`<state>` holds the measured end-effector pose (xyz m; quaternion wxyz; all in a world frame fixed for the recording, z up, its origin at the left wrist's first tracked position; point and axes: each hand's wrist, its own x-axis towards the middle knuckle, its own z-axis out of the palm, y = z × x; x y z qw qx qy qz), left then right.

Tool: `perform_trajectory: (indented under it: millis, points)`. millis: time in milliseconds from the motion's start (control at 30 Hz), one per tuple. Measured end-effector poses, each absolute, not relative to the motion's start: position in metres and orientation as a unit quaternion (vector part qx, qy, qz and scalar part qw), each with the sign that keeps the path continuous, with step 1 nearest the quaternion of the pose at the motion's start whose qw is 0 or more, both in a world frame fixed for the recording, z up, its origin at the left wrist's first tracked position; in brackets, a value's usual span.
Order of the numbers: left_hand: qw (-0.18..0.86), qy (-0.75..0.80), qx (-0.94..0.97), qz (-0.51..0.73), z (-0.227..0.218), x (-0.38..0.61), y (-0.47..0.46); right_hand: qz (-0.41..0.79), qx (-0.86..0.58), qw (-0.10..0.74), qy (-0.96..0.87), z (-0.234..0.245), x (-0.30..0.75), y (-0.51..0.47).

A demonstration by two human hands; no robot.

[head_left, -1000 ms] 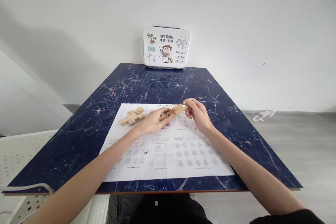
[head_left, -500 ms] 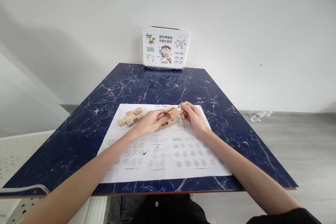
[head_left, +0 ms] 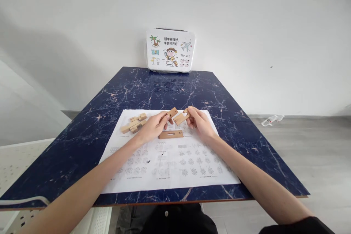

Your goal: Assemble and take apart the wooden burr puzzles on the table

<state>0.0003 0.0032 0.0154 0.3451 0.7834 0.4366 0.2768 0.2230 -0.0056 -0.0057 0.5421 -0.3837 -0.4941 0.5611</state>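
near the centre of the frame, the left hand pinches a flat, tan wooden piece with a dark number on its face, thumb and bent fingers gripping its lower left end, the free end slanting towards the upper right. just right of centre, the right hand pinches a tan wooden piece with a notch cut into it between thumb and forefinger; its other fingers are curled under. the two held pieces sit close together, tilted; whether their edges touch cannot be told.

below them, a flat, rectangular tan wooden piece with a long rounded slot and the number 2 lies level on a large white paper sheet printed with grey line diagrams. left of the left hand, a cluster of light wooden notched blocks lies on the sheet's upper left part.

the sheet covers the lower middle of a dark blue table top with white marble veins. at the table's far edge, upper centre, a white rectangular case with cartoon drawings stands against a plain pale wall. at the right, a clear plastic packet lies on the grey floor.
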Motion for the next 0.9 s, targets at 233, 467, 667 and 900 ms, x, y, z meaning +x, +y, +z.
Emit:
perform_trajectory:
  millis: [233, 467, 667, 900]
  points:
    - [0.183, 0.442, 0.852, 0.214, 0.004, 0.001, 0.0, 0.564, -0.385, 0.542, -0.489, -0.005, 0.222, -0.005]
    - [0.124, 0.403, 0.876, 0.234, 0.005, 0.003, -0.002, 0.567, -0.368, 0.535, -0.507, -0.003, 0.22, -0.006]
    - [0.022, 0.343, 0.91, 0.23, 0.012, 0.001, -0.004, 0.577, -0.35, 0.536, -0.508, 0.0, 0.223, -0.008]
    - [0.069, 0.312, 0.923, 0.215, 0.016, -0.001, -0.003, 0.569, -0.356, 0.541, -0.506, 0.001, 0.223, -0.008]
